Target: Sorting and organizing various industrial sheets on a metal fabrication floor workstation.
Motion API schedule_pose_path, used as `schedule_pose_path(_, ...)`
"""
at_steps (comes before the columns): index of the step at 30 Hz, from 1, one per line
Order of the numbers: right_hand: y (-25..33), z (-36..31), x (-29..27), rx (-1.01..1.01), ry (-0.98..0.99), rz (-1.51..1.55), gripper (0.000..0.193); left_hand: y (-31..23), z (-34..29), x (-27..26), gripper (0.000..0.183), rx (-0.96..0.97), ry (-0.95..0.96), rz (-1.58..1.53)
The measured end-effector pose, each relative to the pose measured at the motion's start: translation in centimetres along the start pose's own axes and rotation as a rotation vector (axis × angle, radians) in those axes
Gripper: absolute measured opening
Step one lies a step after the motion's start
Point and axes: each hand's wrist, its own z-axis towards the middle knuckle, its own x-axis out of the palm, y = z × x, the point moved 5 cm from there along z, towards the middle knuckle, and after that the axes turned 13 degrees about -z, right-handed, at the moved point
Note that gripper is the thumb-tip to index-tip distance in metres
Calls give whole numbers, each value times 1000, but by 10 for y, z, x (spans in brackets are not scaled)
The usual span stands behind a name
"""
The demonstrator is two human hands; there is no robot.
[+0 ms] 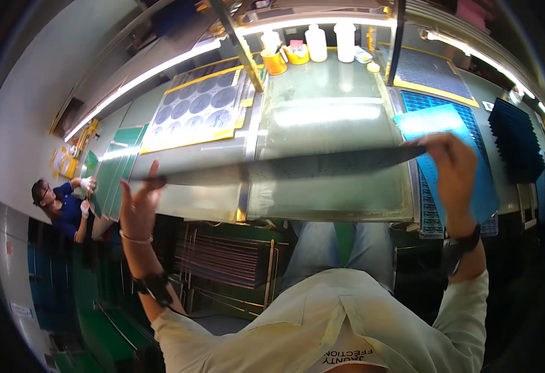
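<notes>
A thin dark sheet (297,166), seen almost edge-on, spans the space between my two hands above the bench. My left hand (139,202) has the sheet's left end between thumb and fingers, with one finger pointing upward. At the right end, my right hand (454,174) pinches the sheet's corner between thumb and bent fingers. Below it lies a light blue sheet (437,121) on a blue gridded rack (423,99). Under the dark sheet is a pale green glass-like work surface (328,196), reflecting a lamp.
White bottles (345,43) and orange tubs (275,62) stand at the back. A circle-patterned sheet (195,105) lies back left. Dark ridged panels (516,140) stand far right. At far left, a gloved co-worker (67,202) handles a green sheet. Metal posts (399,37) rise behind the bench.
</notes>
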Motion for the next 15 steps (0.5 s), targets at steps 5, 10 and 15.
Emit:
schedule_pose_path(5,-73,72,26,309,16,320,27,28,105,4,36,-51,-17,713)
schedule_pose_path(10,-184,48,93,469,98,352,36,148,177,-41,26,-328,-106,556)
schedule_pose_path(15,-231,-45,17,498,75,-492,34,249,206,-30,25,-405,-49,621)
